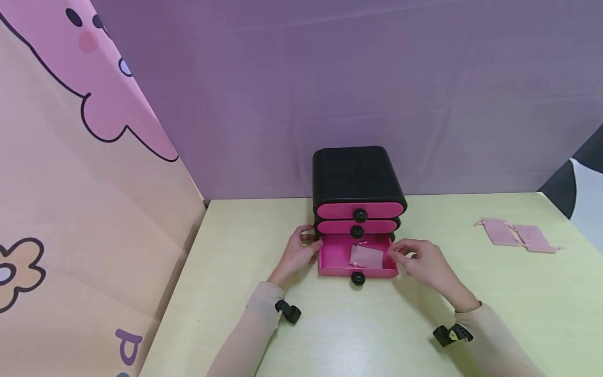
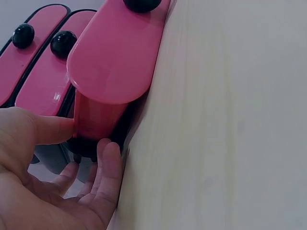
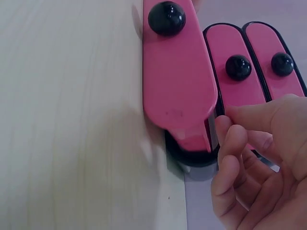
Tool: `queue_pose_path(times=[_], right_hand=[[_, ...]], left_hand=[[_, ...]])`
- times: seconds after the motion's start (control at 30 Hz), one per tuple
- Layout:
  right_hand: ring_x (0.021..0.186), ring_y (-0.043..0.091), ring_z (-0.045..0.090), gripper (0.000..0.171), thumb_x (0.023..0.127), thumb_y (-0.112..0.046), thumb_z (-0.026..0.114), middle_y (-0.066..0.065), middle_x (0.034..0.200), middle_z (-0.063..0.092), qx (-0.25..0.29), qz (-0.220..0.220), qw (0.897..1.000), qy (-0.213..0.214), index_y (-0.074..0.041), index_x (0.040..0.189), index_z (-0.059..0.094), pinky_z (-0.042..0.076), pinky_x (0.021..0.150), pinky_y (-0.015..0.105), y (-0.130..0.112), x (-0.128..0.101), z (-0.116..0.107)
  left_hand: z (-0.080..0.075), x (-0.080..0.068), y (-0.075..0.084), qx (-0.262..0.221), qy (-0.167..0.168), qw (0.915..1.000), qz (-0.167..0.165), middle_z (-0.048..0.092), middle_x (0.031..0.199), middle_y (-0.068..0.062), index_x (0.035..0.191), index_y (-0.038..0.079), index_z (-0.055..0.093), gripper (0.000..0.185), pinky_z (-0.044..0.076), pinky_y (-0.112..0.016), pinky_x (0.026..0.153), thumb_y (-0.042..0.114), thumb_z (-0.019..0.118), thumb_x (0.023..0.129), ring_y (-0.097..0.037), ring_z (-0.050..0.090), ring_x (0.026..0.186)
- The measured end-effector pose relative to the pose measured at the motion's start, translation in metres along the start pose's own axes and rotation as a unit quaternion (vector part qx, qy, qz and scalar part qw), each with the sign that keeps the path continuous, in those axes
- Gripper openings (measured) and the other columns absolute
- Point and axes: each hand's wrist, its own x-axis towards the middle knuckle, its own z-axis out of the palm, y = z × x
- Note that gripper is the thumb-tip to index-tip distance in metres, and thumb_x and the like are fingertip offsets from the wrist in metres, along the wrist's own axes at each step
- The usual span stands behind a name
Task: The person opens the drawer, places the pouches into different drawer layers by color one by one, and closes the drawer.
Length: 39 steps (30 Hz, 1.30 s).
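Observation:
A black cabinet (image 1: 358,175) with pink fronts and round black knobs stands on the table. Its bottom drawer (image 1: 335,254) is pulled out, and a small pink drawstring pouch (image 1: 367,257) lies inside. At the drawer's left side is my left hand (image 1: 297,251); the thumb touches the side wall's upper edge, while the loosely extended fingers reach along the cabinet's side. My right hand (image 1: 424,262) is at the opposite wall, with thumb and index finger brought together at the rim (image 3: 212,128) and the other fingers curled. The two upper drawers (image 3: 238,72) are closed.
Two more pink drawstring pouches (image 1: 503,232) lie flat on the pale wooden table (image 1: 358,335), to the right. A purple cloth (image 1: 358,94) hangs behind the cabinet. On the left rises a panel (image 1: 94,209) printed with cartoon figures.

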Motion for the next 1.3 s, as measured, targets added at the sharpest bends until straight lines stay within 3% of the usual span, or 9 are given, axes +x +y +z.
queue_pose_path(times=[0.47, 0.9, 1.3], right_hand=[[0.074, 0.018, 0.069, 0.019, 0.102, -0.017, 0.070, 0.012, 0.099, 0.080, -0.010, 0.021, 1.000, 0.014, -0.005, 0.113, 0.078, 0.055, 0.059, 0.026, 0.027, -0.008, -0.018], [0.062, 0.013, 0.069, 0.026, 0.106, -0.021, 0.065, 0.021, 0.114, 0.078, -0.021, 0.043, 0.998, 0.031, -0.003, 0.121, 0.076, 0.049, 0.058, 0.025, 0.057, -0.014, -0.037], [0.060, 0.012, 0.069, 0.035, 0.107, -0.030, 0.063, 0.025, 0.111, 0.077, -0.034, 0.064, 0.996, 0.052, -0.002, 0.126, 0.074, 0.050, 0.058, 0.025, 0.087, -0.012, -0.054]], left_hand=[[0.001, -0.002, 0.001, -0.012, 0.004, 0.9999, 0.001, 0.061, 0.137, -0.023, 0.151, 0.006, 0.048, 0.054, 0.052, -0.023, 0.062, 0.011, 0.069, 0.101, -0.016, 0.059, 0.071], [0.001, -0.001, 0.002, -0.011, 0.004, 0.9999, 0.003, 0.060, 0.138, -0.023, 0.151, 0.006, 0.048, 0.055, 0.053, -0.023, 0.063, 0.011, 0.069, 0.100, -0.017, 0.061, 0.074], [0.001, -0.002, 0.003, -0.005, 0.003, 1.0000, -0.001, 0.060, 0.138, -0.023, 0.151, 0.006, 0.047, 0.055, 0.052, -0.023, 0.063, 0.010, 0.068, 0.101, -0.017, 0.059, 0.072]])
